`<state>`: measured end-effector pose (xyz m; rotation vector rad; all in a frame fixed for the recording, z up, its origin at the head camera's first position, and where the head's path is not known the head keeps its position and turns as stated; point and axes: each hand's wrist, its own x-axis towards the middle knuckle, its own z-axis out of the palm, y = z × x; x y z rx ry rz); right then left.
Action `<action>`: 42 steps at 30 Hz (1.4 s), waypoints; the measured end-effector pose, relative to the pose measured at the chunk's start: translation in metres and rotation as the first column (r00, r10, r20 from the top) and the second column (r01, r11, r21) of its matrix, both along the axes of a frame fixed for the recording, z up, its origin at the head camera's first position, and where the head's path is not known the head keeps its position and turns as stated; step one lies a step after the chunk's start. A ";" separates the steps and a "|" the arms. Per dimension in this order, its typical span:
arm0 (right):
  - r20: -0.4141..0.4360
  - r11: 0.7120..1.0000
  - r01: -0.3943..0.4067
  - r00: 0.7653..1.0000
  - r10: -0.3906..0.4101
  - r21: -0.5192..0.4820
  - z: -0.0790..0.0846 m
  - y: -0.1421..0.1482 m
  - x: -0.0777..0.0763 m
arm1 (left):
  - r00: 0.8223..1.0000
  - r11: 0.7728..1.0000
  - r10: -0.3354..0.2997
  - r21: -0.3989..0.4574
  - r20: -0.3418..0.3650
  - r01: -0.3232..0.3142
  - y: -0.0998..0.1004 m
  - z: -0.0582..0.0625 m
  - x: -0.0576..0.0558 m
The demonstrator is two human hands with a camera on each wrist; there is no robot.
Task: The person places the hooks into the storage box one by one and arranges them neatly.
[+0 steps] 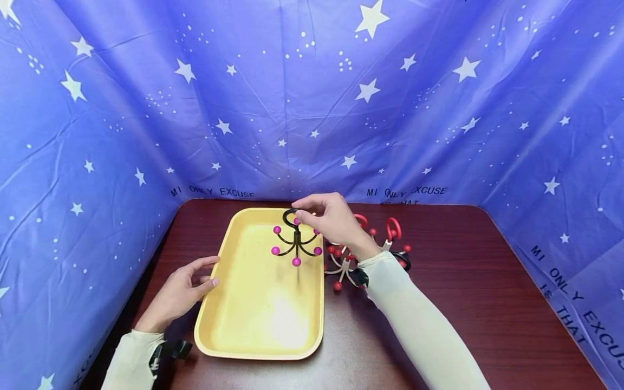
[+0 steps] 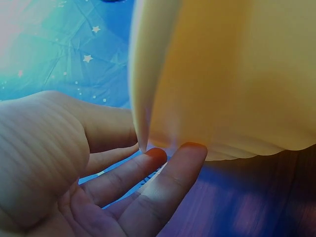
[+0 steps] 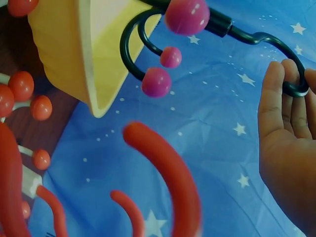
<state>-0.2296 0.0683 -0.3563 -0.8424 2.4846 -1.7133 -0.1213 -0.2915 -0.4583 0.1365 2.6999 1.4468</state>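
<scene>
My right hand [image 1: 333, 219] pinches the looped top of a black multi-arm hook hanger [image 1: 297, 238]. Its curved arms end in pink balls, and it hangs upright above the yellow tray [image 1: 244, 349]. In the right wrist view, my right fingertips [image 3: 275, 74] meet around the loop, while a dark shaft and pink balls [image 3: 157, 82] show close up. At the tray's left side, my left hand [image 1: 177, 292] holds the rim. From the left wrist, the thumb passes behind the tray wall [image 2: 197, 74], with fingers [image 2: 173, 180] on the near side.
Right of the tray, several white hook hangers with red balls [image 1: 338, 286] and red loops [image 1: 394, 228] lie clustered on the dark wooden table [image 1: 487, 303], partly hidden by my right arm. A starry blue cloth [image 1: 312, 108] surrounds the table's back and sides.
</scene>
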 end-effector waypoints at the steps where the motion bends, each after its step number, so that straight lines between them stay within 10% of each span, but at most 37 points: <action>1: 0.003 1.000 0.000 1.000 0.000 0.000 -0.001 -0.002 -0.002 | 1.000 1.000 0.002 -0.003 0.000 -0.002 0.000 0.000 0.000; 42: 0.063 0.994 0.064 0.996 -0.070 0.091 -0.041 -0.089 -0.049 | 1.000 1.000 0.017 0.008 0.001 -0.017 0.001 -0.002 0.000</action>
